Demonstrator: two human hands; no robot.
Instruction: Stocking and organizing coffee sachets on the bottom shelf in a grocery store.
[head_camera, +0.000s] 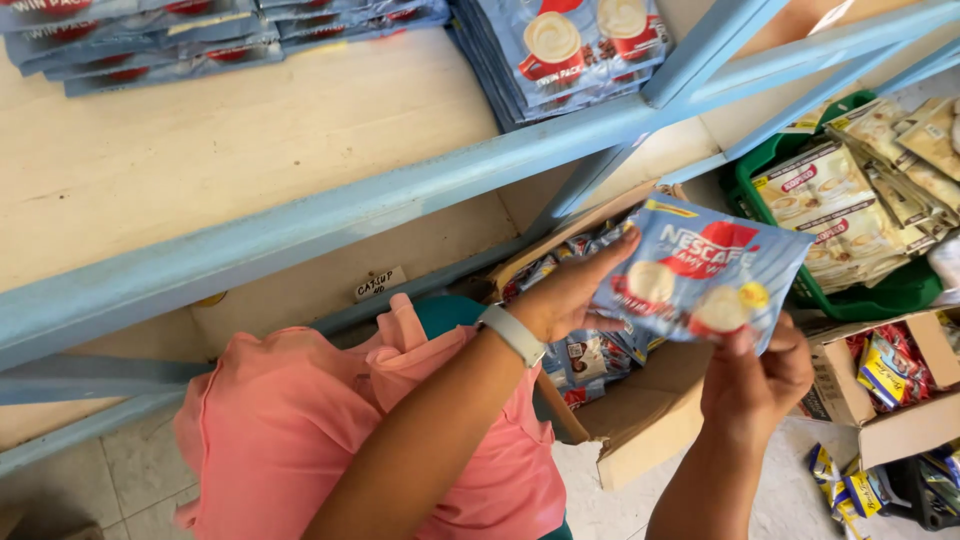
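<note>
Fingers (610, 250) of my left hand (565, 295) pinch the upper-left edge of a flat, light-blue foil sachet pack printed with white cups (700, 275); my right hand (755, 375) grips its lower edge from below, thumb on the front. I hold the pack in the air above an open brown cardboard box of similar sachets (630, 400), below the blue-framed wooden shelf (300, 220). Both forearms rise from below, wrists bent inward. Gripping the edges should, I judge, keep it flat.

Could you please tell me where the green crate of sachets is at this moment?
In the head view, the green crate sits at the right on the lower shelf, behind the blue frame, just above the open cardboard box of red and yellow packets.
</note>
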